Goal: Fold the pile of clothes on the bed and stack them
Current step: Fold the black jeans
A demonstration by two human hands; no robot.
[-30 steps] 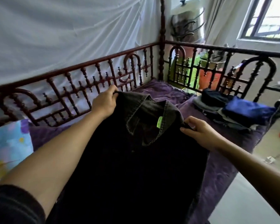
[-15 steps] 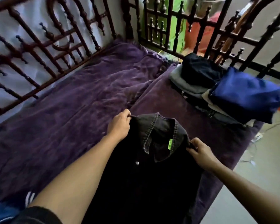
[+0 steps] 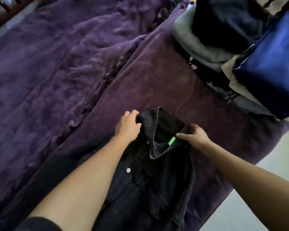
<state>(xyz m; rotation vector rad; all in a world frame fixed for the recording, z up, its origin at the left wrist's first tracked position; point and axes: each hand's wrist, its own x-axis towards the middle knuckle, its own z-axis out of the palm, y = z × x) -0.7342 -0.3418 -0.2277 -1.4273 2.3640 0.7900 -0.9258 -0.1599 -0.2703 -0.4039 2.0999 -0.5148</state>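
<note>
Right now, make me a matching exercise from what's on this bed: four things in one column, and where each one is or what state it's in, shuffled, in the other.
Things
1. black jacket
2. green tag
3. blue garment
4. purple blanket

Places or states
A. wrinkled, spread under everything else
B. inside the collar
C. on the clothes pile, far right
D. gripped near the collar by the left hand and right hand

Pairs: 1-D, 2-B, 3-C, 4-A

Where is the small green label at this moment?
In the head view the green label sits low and centre, inside the collar of the black jacket, right beside the right hand that grips the collar.
</note>
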